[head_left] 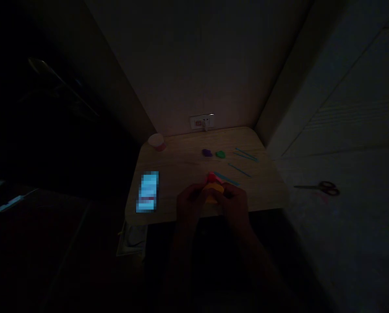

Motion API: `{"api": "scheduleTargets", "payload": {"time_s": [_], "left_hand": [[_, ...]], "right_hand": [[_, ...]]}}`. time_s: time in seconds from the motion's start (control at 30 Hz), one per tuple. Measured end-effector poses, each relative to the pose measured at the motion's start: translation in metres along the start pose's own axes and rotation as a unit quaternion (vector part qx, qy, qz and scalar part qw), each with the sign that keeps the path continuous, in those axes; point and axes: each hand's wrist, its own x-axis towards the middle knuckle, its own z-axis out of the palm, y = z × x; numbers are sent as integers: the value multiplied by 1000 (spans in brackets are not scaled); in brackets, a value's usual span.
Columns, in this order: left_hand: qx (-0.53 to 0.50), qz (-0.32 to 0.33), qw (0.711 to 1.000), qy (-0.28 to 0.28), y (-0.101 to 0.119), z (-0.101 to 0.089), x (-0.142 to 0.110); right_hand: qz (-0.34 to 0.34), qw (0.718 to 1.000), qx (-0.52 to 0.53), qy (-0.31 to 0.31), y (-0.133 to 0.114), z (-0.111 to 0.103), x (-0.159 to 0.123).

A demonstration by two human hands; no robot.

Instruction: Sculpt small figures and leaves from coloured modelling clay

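My left hand (190,200) and my right hand (235,201) meet near the front edge of a small wooden table (175,174). Between them they pinch a soft-looking orange lump of modelling clay (214,187), partly covered by the fingers. Just beyond it is a red lump of clay (211,177); whether it touches the orange one I cannot tell. A flat blue strip (226,178) lies beside the fingers of my right hand. Farther back on the tabletop are a purple clay lump (207,153) and a green clay lump (220,154).
Several thin blue sticks (239,170) lie at the table's right. A lit phone (148,191) lies at the left, with a paper cup (157,142) behind it. A socket (202,122) is on the wall. Scissors (325,188) rest on a pale surface to the right. The room is dark.
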Motion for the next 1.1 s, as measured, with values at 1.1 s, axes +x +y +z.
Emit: {"api": "scheduleTargets", "payload": {"time_s": [1.1], "left_hand": [[11, -75, 991, -108, 2, 2, -5]], "right_hand": [[-45, 994, 91, 39, -5, -8, 2]]}}
